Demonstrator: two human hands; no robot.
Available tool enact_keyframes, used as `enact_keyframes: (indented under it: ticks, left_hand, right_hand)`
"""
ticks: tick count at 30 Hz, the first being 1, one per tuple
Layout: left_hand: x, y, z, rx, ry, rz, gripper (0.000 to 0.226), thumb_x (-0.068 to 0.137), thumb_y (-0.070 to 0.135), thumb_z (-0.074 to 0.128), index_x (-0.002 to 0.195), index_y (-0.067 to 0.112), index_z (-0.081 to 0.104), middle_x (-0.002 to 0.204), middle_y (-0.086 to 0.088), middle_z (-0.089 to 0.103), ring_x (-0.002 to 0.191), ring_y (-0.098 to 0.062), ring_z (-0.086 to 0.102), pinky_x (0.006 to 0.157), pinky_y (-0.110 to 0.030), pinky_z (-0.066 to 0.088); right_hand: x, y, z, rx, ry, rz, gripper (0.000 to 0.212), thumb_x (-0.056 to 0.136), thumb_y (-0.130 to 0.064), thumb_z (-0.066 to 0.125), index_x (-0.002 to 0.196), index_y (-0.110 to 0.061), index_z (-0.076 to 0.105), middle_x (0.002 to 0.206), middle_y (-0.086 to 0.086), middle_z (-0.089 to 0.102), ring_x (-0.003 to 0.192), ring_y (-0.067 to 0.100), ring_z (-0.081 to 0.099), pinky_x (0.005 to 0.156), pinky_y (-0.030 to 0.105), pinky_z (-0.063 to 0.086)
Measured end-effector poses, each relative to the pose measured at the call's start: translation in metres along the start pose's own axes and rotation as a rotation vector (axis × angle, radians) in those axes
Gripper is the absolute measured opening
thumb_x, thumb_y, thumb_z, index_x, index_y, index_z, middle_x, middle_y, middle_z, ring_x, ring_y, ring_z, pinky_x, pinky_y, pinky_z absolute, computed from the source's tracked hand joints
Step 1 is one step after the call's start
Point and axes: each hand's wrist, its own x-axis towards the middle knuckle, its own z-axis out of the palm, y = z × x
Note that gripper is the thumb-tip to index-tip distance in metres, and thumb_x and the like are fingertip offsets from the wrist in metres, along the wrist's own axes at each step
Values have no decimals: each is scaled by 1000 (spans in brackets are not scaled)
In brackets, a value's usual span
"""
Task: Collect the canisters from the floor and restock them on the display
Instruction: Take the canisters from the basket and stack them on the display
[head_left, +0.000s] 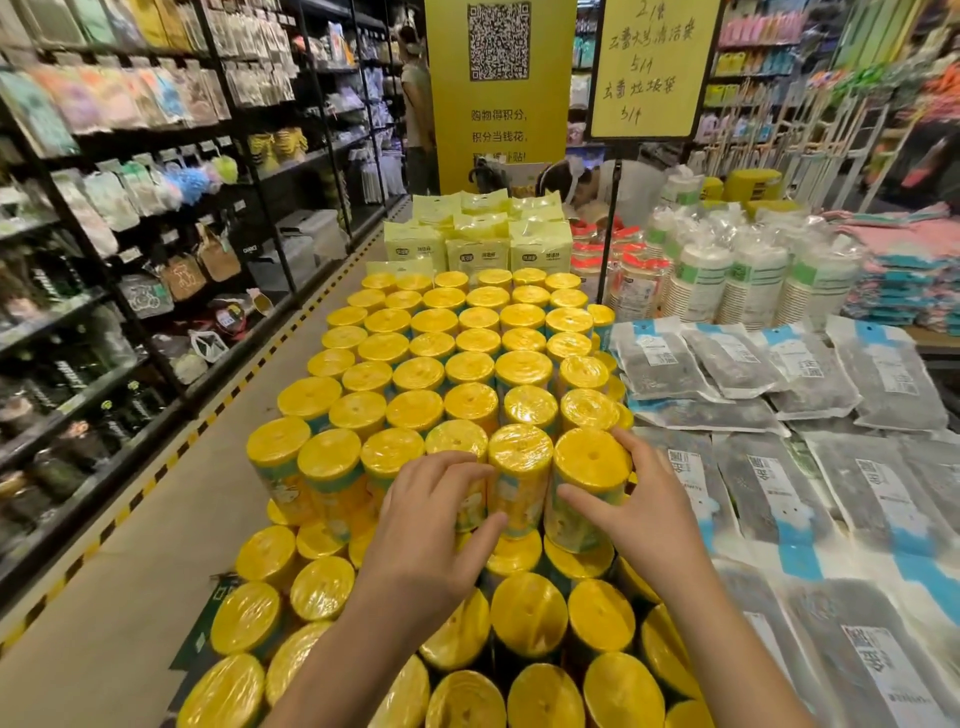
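While we lean over the display (208, 618), both our hands rest on the front row of the upper tier of yellow-lidded canisters (470, 364).

Our left hand (434, 525) has its fingers spread and curled loosely against one canister (519, 478), the thumb touching its side; our right hand (641, 512) cups the next canister (589, 486) at the right end of that row, fingers around its far side and thumb across its front. Whether either hand grips firmly or only steadies we cannot tell. More canisters stand on a lower tier toward the near edge, under our forearms. Grey flat packets (779, 499) lie along the display's right side, stacked paper cups (748, 280) stand behind them, and pale yellow bags (478, 244) sit at the far edge.
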Motion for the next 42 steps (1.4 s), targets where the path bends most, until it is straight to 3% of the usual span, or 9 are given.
enact_keyframes:
  ticks: [4,7,12,16,20,25,30,34,42]
  left_hand:
    - [1,-2,-4,0,-12,18,47,93,51,64,135,34,53,137,16,47,132,-5,37,106,-26,34]
    - [5,-4,-15,47,-47,7,52,94,51,62,140,33,49,143,14,43,136,-8,32,110,-28,33]
    - [-4,-7,-46,233,-103,8,54,95,50,60,143,29,47,149,5,39,141,-18,30,114,-36,29]
    - [-32,-16,-68,411,-119,-55,49,90,46,65,132,23,55,140,-3,48,134,-28,40,113,-48,36]
    - [-78,-28,-89,508,-134,-239,45,86,45,68,121,18,60,131,-8,53,123,-34,49,104,-47,42]
    - [-164,-33,-119,589,-162,-584,51,95,42,57,140,21,44,147,-3,34,139,-29,29,116,-43,21]
    - [-269,-32,-138,648,-191,-917,54,96,45,57,142,22,42,149,-4,35,140,-27,29,118,-42,23]
    - [-345,-35,-155,645,-171,-1117,60,95,49,57,146,22,41,152,-4,34,141,-27,28,118,-42,25]
    - [-457,-82,-187,545,-96,-1292,54,89,47,62,136,23,51,141,-1,45,132,-25,39,108,-37,37]
  right_hand:
    - [0,-10,-5,-168,-24,-45,102,73,-63,79,155,-27,30,154,-4,36,142,19,36,113,45,40]
    - [0,-32,-12,-410,-8,-226,98,74,-70,69,154,-24,34,155,0,34,145,24,33,115,49,37]
    - [-14,-93,-6,-582,-270,-519,75,85,-54,71,149,-27,44,149,-4,44,141,20,36,114,38,34]
    - [-37,-125,28,-620,-353,-708,67,84,-46,73,144,-25,51,137,-1,54,130,24,48,103,39,44]
    - [-61,-141,68,-563,-454,-888,61,79,-38,74,135,-21,59,128,4,61,119,28,58,92,40,53]
    - [-110,-175,126,-444,-670,-1092,61,74,-41,68,130,-19,61,126,5,63,116,32,60,88,43,55]
    - [-181,-207,178,-382,-864,-1272,54,74,-38,64,122,-14,63,112,9,63,105,36,61,80,42,54]
    - [-238,-228,214,-375,-1008,-1401,64,91,-43,62,149,-23,43,143,2,47,135,26,42,107,39,40]
    - [-328,-255,294,-370,-1137,-1466,61,94,-43,62,148,-21,44,146,1,45,135,25,43,109,36,37]
